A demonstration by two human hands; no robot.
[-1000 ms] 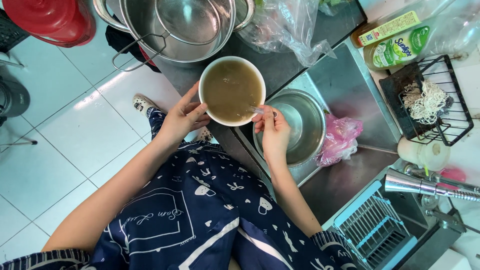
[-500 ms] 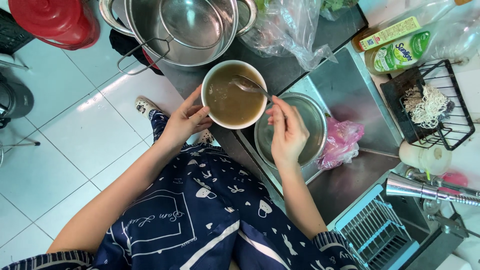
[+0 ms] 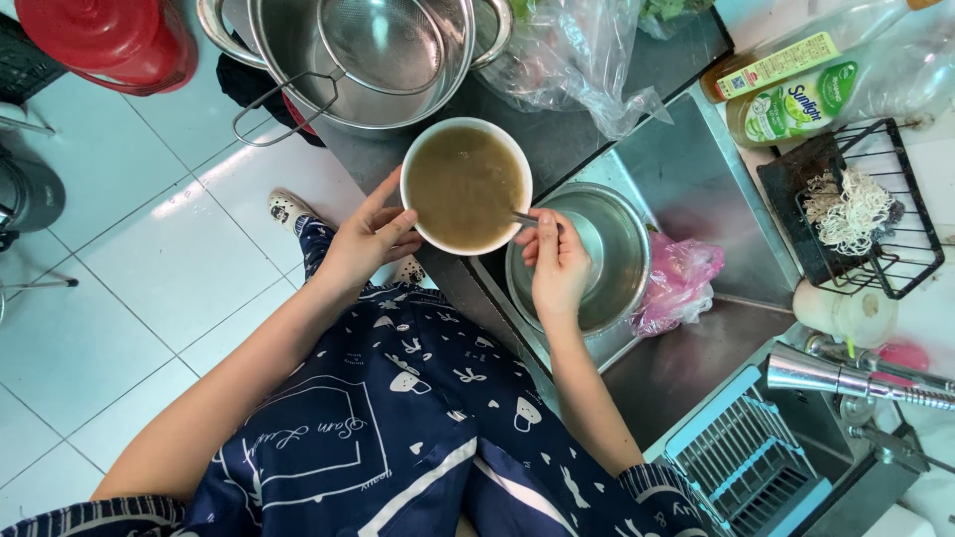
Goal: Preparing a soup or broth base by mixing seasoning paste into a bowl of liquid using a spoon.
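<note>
Both hands [image 3: 373, 239] [image 3: 557, 264] at bowl [image 3: 466, 186] rim | sink [image 3: 696, 189] edge beside

The scene is lit brightly and evenly by soft daylight. Glare is seen on the white floor tiles [image 3: 109, 249] and on the steel pot [image 3: 358, 60]. Shadows are faint. Focus is sharp centrally; slight wide-angle bending is noticed near the edges.
</note>
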